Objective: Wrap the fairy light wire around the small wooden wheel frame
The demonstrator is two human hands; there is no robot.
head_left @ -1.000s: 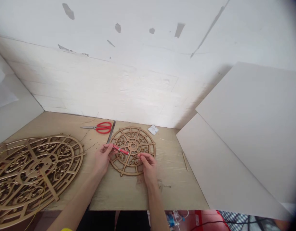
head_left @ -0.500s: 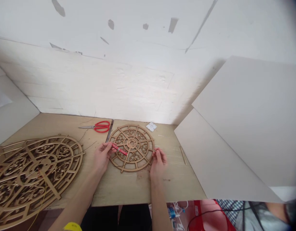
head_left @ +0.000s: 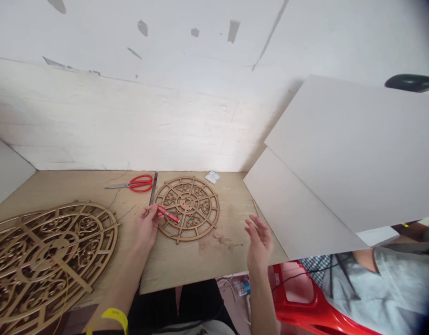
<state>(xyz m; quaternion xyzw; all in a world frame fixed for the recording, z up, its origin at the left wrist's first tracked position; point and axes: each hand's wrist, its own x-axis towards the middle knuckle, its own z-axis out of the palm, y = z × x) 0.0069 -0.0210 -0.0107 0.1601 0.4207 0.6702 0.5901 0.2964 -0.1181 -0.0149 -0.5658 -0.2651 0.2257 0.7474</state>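
My left hand (head_left: 148, 225) pinches one end of a slim red pen-like tool (head_left: 170, 215); its exact kind is unclear. The tool reaches over the left part of a round brown openwork panel (head_left: 187, 204), which lies flat on the table with spokes and scroll patterns. A thin dark strand crosses the panel's lower edge. To the right of the panel, my right hand (head_left: 259, 242) hovers apart from it, fingers loosely spread, and I see nothing held.
More openwork panels (head_left: 57, 246) are stacked at the left, with loose wires on them. Red-handled scissors (head_left: 140, 183) lie behind my left hand. A small white packet (head_left: 212, 177) rests behind the panel. White boards (head_left: 322, 177) stand at right, with a person's grey clothing (head_left: 392, 284) beyond.
My right hand has left the panel's right edge and moved right, its fingers opening. My left hand keeps the red tool over the panel. The whole view has shifted slightly.
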